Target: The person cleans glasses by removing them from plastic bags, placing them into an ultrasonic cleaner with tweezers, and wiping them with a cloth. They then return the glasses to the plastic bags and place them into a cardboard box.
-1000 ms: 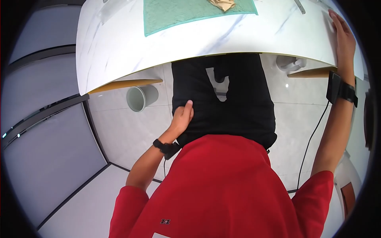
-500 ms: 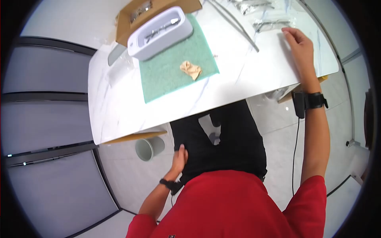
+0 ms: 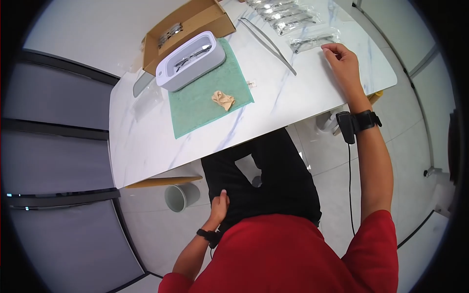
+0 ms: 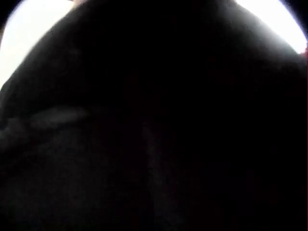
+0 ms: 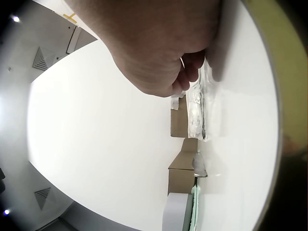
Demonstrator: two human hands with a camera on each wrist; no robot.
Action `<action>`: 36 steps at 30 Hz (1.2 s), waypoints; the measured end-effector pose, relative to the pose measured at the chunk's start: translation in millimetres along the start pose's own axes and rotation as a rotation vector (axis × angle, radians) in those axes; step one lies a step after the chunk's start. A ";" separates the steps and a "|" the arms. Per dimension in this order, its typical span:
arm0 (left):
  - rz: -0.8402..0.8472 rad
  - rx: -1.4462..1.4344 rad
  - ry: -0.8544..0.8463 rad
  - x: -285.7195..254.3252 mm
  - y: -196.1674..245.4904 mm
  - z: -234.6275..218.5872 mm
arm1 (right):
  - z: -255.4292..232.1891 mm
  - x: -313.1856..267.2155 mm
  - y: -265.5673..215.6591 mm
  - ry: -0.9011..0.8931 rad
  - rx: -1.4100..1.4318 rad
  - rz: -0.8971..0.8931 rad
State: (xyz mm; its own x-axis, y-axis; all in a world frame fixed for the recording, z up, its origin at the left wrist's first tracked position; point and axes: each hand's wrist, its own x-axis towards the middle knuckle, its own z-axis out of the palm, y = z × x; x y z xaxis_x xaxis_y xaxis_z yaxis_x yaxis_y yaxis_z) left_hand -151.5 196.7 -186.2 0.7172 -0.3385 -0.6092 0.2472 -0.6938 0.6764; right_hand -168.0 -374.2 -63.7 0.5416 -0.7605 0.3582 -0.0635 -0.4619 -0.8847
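My right hand (image 3: 345,66) rests on the white table beside the nearest clear-bagged pair of glasses (image 3: 312,43), its fingers loosely bent and holding nothing. In the right wrist view that hand (image 5: 159,53) overlaps the plastic bags (image 5: 196,113). Against the black trousers (image 3: 273,171) lies my left hand (image 3: 219,207), relaxed at the thigh. Dark cloth fills most of the left wrist view, and the left hand is hidden there. A white ultrasonic cleaner (image 3: 215,57) with glasses in its basin stands on a green towel (image 3: 195,115). On the towel's front part lies a crumpled beige cloth (image 3: 223,100).
Several more bagged glasses (image 3: 278,10) lie in a row at the back right. Long metal tweezers (image 3: 273,48) lie mid-table. Behind the cleaner stands an open cardboard box (image 3: 207,20) with glasses inside. A waste bin (image 3: 181,196) stands on the floor by a table leg (image 3: 166,182).
The head view has tilted up, bringing the cleaner, box, tweezers and bagged glasses into sight. My right hand appears nearer the bagged glasses; the left stays at the thigh.
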 end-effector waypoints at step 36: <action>0.284 0.024 -0.005 5.4 23.3 -0.1 | 27.9 74.1 -44.9 -0.315 -0.762 -0.482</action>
State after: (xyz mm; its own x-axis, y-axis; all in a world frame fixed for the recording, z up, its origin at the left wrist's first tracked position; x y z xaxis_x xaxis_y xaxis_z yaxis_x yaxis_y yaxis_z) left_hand -141.8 178.8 -173.7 0.7522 -0.5246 -0.3988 0.0212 -0.5855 0.8104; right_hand -101.6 -397.2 -5.7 0.8456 -0.3041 0.4388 -0.2431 -0.9511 -0.1906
